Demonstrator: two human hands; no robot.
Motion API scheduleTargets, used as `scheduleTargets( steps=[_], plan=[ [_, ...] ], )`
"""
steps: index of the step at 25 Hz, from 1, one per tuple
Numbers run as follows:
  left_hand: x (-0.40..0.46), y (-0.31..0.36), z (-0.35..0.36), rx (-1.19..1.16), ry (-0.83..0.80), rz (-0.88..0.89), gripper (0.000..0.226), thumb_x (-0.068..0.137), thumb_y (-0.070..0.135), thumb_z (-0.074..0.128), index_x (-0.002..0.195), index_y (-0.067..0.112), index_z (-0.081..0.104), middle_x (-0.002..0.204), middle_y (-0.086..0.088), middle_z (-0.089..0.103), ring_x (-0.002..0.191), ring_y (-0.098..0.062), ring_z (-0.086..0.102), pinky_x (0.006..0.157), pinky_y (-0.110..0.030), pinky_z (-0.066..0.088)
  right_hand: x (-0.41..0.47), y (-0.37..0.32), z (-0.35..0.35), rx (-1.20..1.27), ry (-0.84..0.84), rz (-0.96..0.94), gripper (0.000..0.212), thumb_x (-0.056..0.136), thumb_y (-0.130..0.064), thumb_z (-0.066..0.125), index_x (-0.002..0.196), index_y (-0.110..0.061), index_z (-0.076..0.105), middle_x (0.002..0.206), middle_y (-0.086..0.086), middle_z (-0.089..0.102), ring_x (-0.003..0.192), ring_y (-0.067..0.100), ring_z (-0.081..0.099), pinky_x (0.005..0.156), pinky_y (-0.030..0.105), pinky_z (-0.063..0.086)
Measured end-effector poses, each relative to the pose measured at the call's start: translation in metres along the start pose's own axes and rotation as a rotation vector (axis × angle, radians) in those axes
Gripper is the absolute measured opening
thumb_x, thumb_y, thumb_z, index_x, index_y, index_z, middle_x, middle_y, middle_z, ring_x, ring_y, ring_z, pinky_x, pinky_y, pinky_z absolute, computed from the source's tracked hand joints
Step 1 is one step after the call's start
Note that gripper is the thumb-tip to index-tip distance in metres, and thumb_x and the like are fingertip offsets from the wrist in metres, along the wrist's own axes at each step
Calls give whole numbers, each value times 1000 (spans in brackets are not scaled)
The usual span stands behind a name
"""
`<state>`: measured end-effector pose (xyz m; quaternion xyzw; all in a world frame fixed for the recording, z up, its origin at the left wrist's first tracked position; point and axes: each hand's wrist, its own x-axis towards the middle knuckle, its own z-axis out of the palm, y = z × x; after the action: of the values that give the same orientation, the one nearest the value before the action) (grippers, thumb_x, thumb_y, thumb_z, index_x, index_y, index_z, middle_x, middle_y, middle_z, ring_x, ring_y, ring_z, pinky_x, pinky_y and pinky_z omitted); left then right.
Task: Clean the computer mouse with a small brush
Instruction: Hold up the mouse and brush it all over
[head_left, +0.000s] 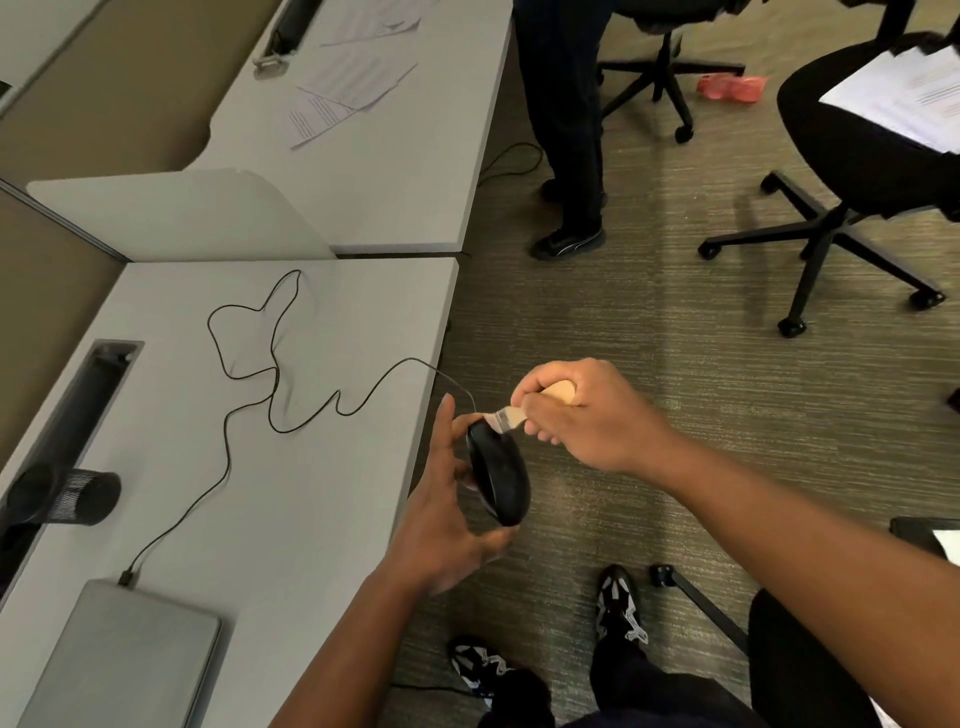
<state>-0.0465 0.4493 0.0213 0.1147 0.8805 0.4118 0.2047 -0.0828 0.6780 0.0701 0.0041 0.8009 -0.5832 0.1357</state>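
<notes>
- Mouse (500, 475), head view: it is held off the desk (332, 467), just past the desk's front edge and over the carpeted floor (649, 374), tilted on its side with its rounded black back facing the camera.
- Left hand (447, 514) cradles the mouse from the desk side, fingers fairly straight along its far flank and thumb under its near end; the grip looks loose, so I would firm it before pressing harder with the bristles.
- Right hand (576, 410) is clamped around the pale wooden handle of the brush (524, 410), fingers curled tight, with the bristle end touching the front end of the mouse where the cable (249, 410) leaves it.
- To do this step well, my judgement is short, light strokes away from the body, working along the seams and the button end, and turning the mouse in the left hand so that each face meets the bristles.
- Keeping the mouse out over the floor, as now, should let loosened dust fall clear of the desk and the closed laptop (124, 660).
- Slack in the cable lies in loops across the desk; it runs to the laptop's edge, so a sharp tug could strain the plug.
- Looks: glossy black, oval, smooth shell; any dirt on it is too small to tell.
</notes>
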Motion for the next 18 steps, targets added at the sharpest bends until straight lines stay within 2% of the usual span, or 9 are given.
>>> scheduleTargets(
  steps=[2, 4, 7, 9, 14, 18],
  plan=[
    [-1, -2, 1, -19, 7, 11, 151, 68, 13, 97, 156, 55, -18, 159, 26, 27, 121, 2, 56, 87, -12, 52, 0, 0, -5, 8, -61, 61, 18, 92, -18, 61, 84, -21, 77, 73, 6, 77, 66, 22, 73, 67, 44, 61],
    [-1, -4, 0, -43, 18, 11, 149, 69, 10, 96, 158, 53, -16, 159, 27, 27, 118, -1, 59, 87, -16, 55, 0, 3, -10, 41, -61, 85, 18, 91, -16, 61, 83, -18, 77, 73, 7, 77, 64, 15, 70, 65, 37, 58],
    [0, -2, -1, -88, 14, 6, 147, 72, 5, 94, 157, 57, -13, 159, 33, 21, 116, -5, 63, 85, -24, 59, 5, 11, -13, 187, 31, 60, 12, 98, -16, 65, 97, -18, 76, 83, 7, 79, 73, 16, 71, 72, 36, 61],
    [0, 1, -2, -118, 1, -9, 145, 73, 4, 93, 156, 59, -13, 158, 39, 18, 114, -5, 65, 84, -23, 59, 9, 16, -12, 328, 5, 93, 9, 99, -17, 69, 104, -15, 76, 89, 10, 79, 77, 17, 70, 73, 32, 61],
    [0, 2, -2, -173, -33, -36, 140, 77, -5, 88, 153, 57, -13, 146, 59, 16, 114, 6, 65, 86, -17, 56, 7, 21, -21, 385, -121, 230, 11, 96, -14, 71, 101, -6, 76, 80, 13, 76, 66, 16, 67, 62, 26, 55],
    [-1, 3, -2, -174, -56, -31, 140, 80, -3, 86, 153, 59, -15, 152, 55, 12, 117, 6, 64, 92, -20, 57, 11, 20, -23, 455, 21, 163, 11, 99, -11, 66, 103, -7, 75, 85, 14, 77, 74, 20, 68, 69, 30, 58]
  ],
)
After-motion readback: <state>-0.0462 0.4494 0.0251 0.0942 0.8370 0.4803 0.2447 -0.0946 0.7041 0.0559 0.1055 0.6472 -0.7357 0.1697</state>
